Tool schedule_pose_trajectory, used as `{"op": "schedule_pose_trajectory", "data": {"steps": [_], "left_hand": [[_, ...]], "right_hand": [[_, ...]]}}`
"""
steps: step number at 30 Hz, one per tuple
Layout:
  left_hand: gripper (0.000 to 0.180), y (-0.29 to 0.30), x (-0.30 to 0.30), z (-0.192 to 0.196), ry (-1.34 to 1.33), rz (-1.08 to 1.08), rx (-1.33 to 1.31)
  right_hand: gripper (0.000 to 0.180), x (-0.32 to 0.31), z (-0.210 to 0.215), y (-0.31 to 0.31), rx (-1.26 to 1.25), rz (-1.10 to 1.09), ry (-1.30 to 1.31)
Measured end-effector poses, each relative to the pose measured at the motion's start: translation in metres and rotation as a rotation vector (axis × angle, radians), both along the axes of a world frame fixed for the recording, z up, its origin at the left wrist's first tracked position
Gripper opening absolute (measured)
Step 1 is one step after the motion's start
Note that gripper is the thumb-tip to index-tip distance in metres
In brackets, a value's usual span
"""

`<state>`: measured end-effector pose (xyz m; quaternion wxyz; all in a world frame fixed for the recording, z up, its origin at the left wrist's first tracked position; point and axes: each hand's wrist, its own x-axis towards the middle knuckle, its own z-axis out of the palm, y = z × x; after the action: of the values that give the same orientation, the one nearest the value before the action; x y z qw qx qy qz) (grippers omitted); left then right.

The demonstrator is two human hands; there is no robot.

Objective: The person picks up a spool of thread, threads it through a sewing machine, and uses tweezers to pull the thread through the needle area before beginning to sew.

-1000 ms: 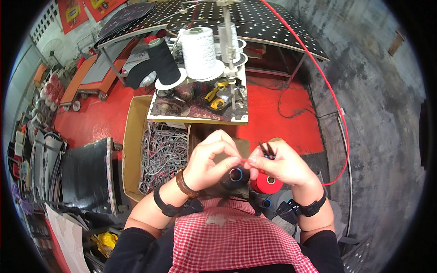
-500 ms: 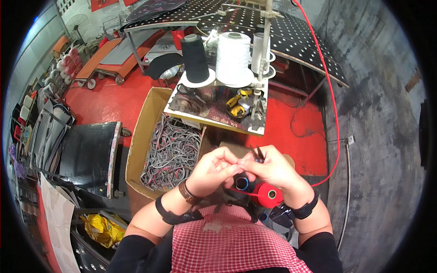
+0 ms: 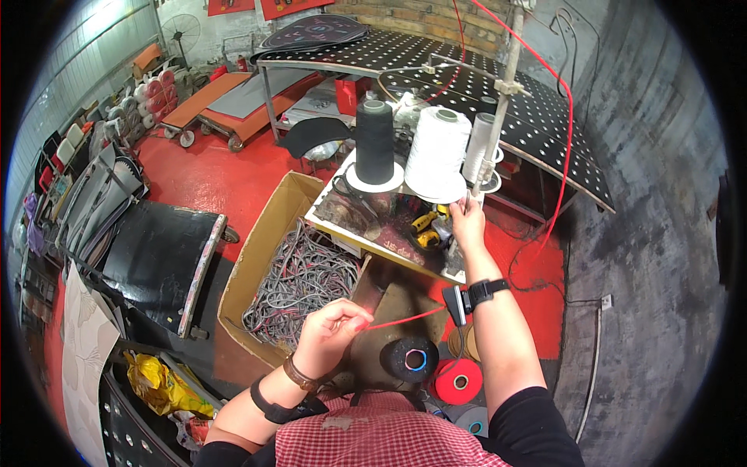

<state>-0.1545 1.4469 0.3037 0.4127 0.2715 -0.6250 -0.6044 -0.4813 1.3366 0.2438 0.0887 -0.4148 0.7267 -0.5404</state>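
Note:
My left hand is pinched shut on a thin red cord that runs right toward my right forearm. My right hand is stretched forward to the cluttered work tray, fingers closed near the white post; what it grips is too small to tell. A black thread cone and a white thread cone stand on the tray. Below my hands lie a black spool and a red spool.
An open cardboard box of tangled grey and red cords sits left of my hands. A perforated black table stands behind the tray. Black panels lean on a cart at left. A red cable hangs at right.
My hands have come apart. The right hand moved forward up to the tray by the post, and the left stayed low holding the red cord, now drawn out between them.

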Motion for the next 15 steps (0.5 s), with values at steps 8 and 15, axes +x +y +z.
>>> {"op": "schedule_pose_trajectory", "data": {"steps": [8,15], "left_hand": [[0.013,-0.018,-0.010,0.022,-0.120,0.161,-0.320],[0.016,-0.056,-0.054,0.035,-0.087,0.269,-0.927]], "right_hand": [[0.010,0.074,0.052,0.094,-0.177,-0.002,0.243],[0.012,0.109,0.097,0.133,-0.265,0.112,0.407]]}}
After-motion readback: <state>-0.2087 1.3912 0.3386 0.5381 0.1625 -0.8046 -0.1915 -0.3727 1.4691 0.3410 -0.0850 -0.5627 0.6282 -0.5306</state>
